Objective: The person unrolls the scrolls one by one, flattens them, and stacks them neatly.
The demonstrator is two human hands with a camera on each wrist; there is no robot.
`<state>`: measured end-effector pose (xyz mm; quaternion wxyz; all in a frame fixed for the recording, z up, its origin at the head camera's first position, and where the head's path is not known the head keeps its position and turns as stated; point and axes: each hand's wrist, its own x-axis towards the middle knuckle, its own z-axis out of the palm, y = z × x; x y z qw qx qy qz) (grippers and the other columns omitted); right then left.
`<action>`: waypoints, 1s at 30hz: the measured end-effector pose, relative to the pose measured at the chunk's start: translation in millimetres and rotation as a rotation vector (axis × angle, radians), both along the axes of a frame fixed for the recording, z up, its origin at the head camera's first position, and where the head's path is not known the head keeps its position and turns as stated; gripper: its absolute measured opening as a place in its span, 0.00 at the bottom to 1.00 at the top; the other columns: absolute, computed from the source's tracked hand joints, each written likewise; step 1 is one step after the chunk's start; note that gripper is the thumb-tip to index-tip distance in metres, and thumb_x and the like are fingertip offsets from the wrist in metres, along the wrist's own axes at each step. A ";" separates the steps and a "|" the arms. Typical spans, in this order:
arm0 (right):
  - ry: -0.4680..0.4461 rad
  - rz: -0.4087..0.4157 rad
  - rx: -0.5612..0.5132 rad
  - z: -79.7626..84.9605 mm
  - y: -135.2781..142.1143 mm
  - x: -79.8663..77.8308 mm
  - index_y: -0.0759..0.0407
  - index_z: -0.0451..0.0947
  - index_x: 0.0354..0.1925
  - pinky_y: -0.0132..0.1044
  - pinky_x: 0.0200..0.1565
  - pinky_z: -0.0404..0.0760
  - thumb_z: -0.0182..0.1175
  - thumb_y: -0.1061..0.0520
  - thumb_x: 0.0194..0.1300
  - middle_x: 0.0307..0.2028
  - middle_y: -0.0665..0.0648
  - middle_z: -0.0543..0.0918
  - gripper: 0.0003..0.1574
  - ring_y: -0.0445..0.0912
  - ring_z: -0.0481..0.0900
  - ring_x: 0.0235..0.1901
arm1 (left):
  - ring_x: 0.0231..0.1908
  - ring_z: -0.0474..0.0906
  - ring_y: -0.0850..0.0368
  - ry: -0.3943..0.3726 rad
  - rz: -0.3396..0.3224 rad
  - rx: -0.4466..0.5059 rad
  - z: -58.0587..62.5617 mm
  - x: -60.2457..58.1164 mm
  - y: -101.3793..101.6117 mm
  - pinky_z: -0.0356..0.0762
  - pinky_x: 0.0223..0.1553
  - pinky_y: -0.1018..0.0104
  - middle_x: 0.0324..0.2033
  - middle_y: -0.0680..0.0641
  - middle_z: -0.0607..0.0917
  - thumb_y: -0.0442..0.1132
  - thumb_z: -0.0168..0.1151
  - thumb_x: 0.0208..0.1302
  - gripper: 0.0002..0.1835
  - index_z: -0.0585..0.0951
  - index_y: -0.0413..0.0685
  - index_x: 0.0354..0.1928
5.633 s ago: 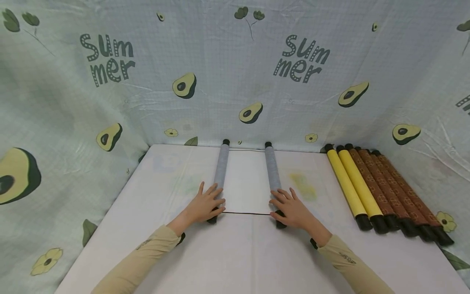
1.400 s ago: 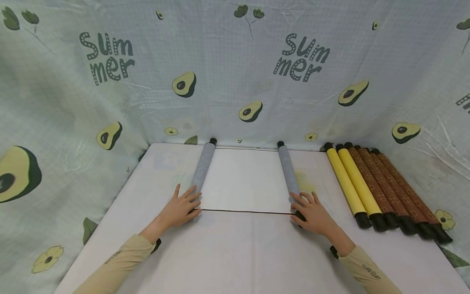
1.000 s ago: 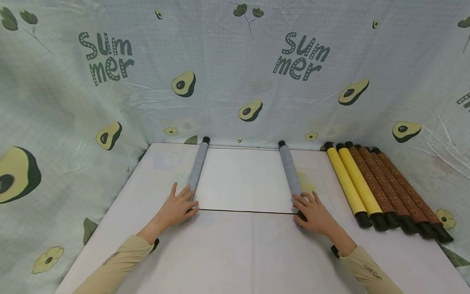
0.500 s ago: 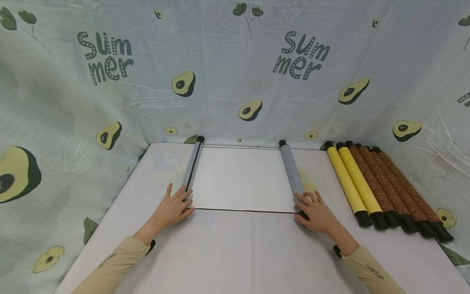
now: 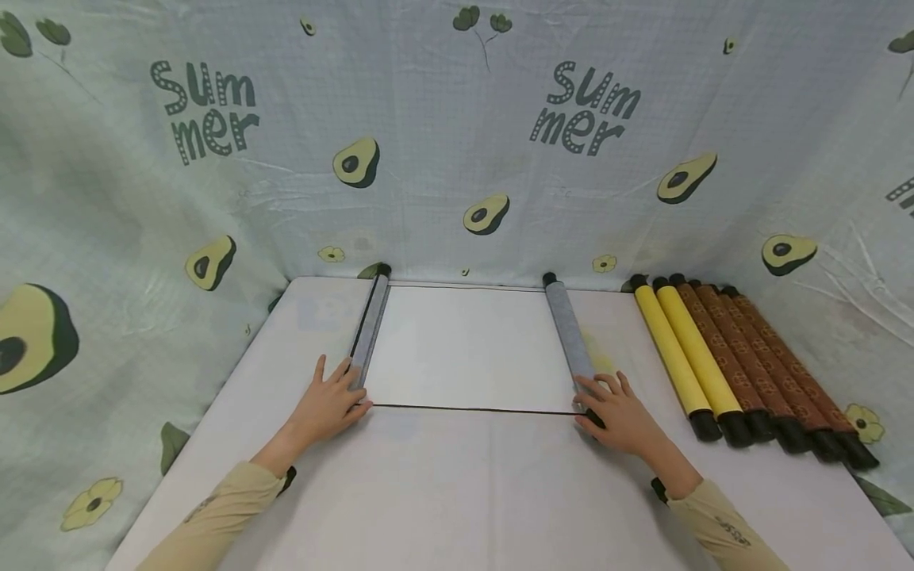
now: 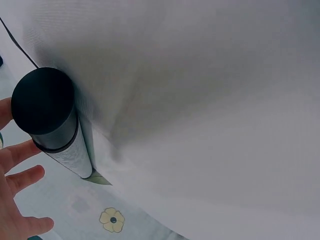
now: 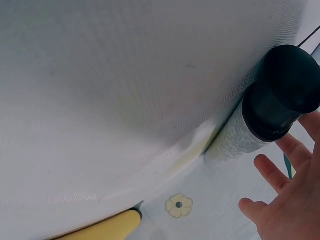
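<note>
A scroll lies partly unrolled on the table, its blank white sheet edged with thin dark lines. Its left grey roll has a dark stripe along it. My left hand rests spread on the near end of that roll. The right grey roll sits under the fingers of my right hand, by its black cap. From the left wrist the black end cap shows with extended fingers beside it. The right wrist view has a similar black cap and spread fingers.
Two yellow rolls and several brown patterned rolls lie side by side on the right of the white table. A printed cloth hangs behind and along both sides.
The two grey rolls have moved apart, widening the white sheet between them. Lately my left hand and roll shift left, the roll turning so its dark stripe appears; the right side barely moves.
</note>
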<state>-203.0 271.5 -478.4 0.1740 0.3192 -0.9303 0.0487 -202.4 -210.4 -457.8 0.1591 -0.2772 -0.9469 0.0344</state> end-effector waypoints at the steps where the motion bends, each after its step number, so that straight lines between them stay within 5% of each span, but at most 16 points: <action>1: -0.005 -0.006 0.002 0.6 0.5 0.4 0.50 0.78 0.37 0.64 0.55 0.55 0.62 0.49 0.52 0.54 0.58 0.74 0.13 0.56 0.65 0.53 | 0.57 0.66 0.41 0.001 0.003 -0.003 -0.3 -0.2 -1.5 0.51 0.56 0.32 0.47 0.41 0.77 0.52 0.56 0.58 0.12 0.81 0.53 0.28; 30: 0.030 -0.033 0.006 0.7 8.9 2.6 0.51 0.77 0.38 0.64 0.54 0.56 0.62 0.50 0.52 0.53 0.58 0.74 0.13 0.57 0.66 0.51 | 0.56 0.67 0.43 0.009 0.032 -0.038 -5.4 1.4 -12.7 0.52 0.56 0.32 0.50 0.44 0.78 0.51 0.55 0.58 0.13 0.82 0.52 0.37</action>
